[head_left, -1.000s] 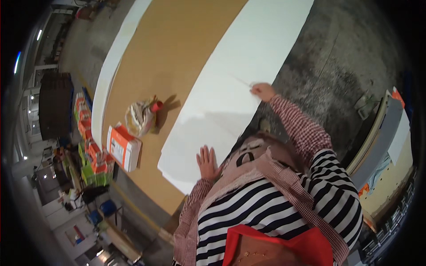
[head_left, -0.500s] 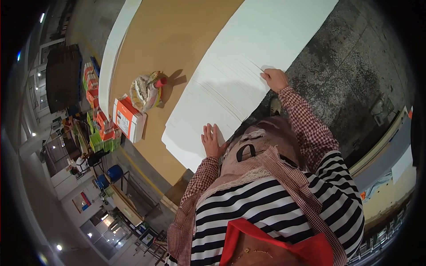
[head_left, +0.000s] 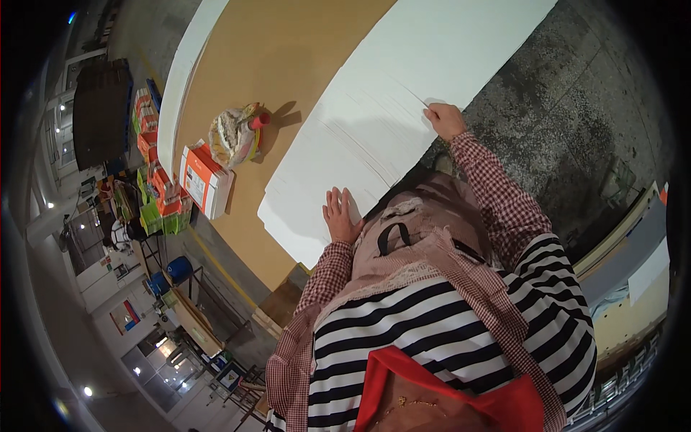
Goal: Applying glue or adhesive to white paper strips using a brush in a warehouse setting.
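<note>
A broad layer of white sheets lies in front of me, with several thin parallel edges showing across its middle. My left hand rests flat on the sheets near their left end, fingers stretched and slightly spread. Farther right, my right hand is closed at the sheets' near edge, its fingertips beside the end of one thin dark line. What those fingers pinch, if anything, is hidden. Under the white sheets is a brown board surface.
A crumpled plastic bag with a red cylindrical piece stands on the brown board, beside an orange-and-white box. Stacked orange and green cartons stand beyond the left edge. Speckled grey floor lies to the right.
The whole view has shifted slightly. Both hands keep nearly the same places on the sheets, the left still flat and the right still closed.
</note>
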`<action>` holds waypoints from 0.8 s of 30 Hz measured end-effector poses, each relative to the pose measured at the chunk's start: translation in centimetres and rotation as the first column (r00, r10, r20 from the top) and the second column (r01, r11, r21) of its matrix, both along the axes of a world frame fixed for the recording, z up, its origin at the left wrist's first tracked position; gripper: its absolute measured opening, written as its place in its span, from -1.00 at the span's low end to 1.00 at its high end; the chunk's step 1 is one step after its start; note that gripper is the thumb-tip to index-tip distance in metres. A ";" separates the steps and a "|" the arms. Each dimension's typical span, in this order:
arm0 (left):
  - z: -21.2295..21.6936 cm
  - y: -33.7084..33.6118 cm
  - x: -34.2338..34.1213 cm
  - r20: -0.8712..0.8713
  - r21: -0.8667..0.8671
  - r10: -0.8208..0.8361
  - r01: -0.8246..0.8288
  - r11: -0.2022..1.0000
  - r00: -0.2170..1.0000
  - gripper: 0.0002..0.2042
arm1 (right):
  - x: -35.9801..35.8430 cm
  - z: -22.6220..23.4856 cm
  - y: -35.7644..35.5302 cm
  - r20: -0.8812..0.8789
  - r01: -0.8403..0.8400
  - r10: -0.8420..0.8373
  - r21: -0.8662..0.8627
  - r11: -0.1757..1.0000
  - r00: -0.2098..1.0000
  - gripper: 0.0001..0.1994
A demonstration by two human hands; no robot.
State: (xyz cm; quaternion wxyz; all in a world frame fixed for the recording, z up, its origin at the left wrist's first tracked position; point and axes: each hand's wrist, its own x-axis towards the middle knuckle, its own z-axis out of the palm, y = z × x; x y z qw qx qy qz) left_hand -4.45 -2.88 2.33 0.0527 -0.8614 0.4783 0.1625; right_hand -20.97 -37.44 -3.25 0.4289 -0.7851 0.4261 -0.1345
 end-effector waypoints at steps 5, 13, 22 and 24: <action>-0.8 0.2 0.3 -0.004 -0.028 -0.011 0.011 1.000 1.000 0.09 | -0.3 0.6 0.4 -0.004 0.033 -0.033 -0.013 0.999 0.999 -0.75; -1.3 -0.1 0.3 -0.007 -0.043 -0.008 0.008 0.999 1.000 0.09 | -2.5 3.4 1.4 0.228 0.314 -0.295 -0.055 0.948 0.928 -0.88; -1.2 0.5 0.6 0.028 -0.003 0.023 -0.023 1.000 0.999 0.11 | -1.2 2.0 3.2 -0.152 -0.062 0.034 -0.184 0.981 0.988 -0.75; -1.6 0.6 0.6 0.014 -0.014 0.004 -0.004 1.000 1.000 0.11 | -1.3 1.8 3.0 0.139 0.114 -0.128 0.105 0.988 0.982 -0.70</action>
